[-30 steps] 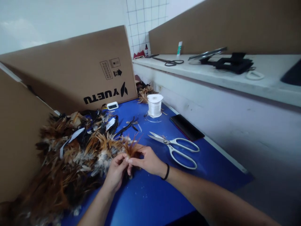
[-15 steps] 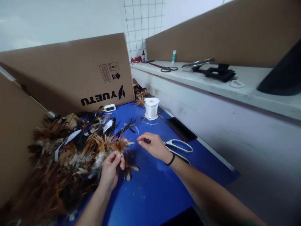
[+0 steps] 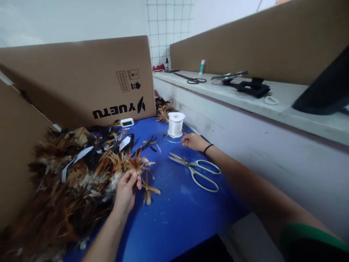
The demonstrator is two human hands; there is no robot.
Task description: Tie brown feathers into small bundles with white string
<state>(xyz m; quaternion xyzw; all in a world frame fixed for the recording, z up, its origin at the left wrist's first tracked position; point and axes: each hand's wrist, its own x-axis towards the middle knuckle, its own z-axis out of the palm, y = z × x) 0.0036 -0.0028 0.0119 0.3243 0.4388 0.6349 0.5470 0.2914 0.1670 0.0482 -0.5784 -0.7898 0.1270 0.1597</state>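
Note:
My left hand [image 3: 127, 189] pinches a small bunch of reddish-brown feathers [image 3: 137, 161] by its base, tips pointing up. Over on the right, my right hand [image 3: 194, 142] has its thumb and fingers together at the loose end of a thin white ribbon [image 3: 173, 141]. That ribbon curls out from the foot of a white spool [image 3: 175, 125] standing upright on the blue tabletop [image 3: 169, 233]. Open-bladed scissors [image 3: 192, 168] lie just below my right hand. A few loose feathers [image 3: 148, 189] rest beside my left hand.
A large heap of brown, black and grey feathers [image 3: 68, 189] covers the table's left side. Cardboard boxes [image 3: 81, 80] wall the back and left. A small white digital timer [image 3: 127, 122] sits behind. The right-hand ledge holds black scissors [image 3: 195, 80], a glue stick [image 3: 202, 67] and a black clip-like device [image 3: 252, 87].
My right hand has moved away and to the right, from near the feathers to the ribbon by the spool, uncovering the scissors. My left hand keeps its feather bunch almost in place.

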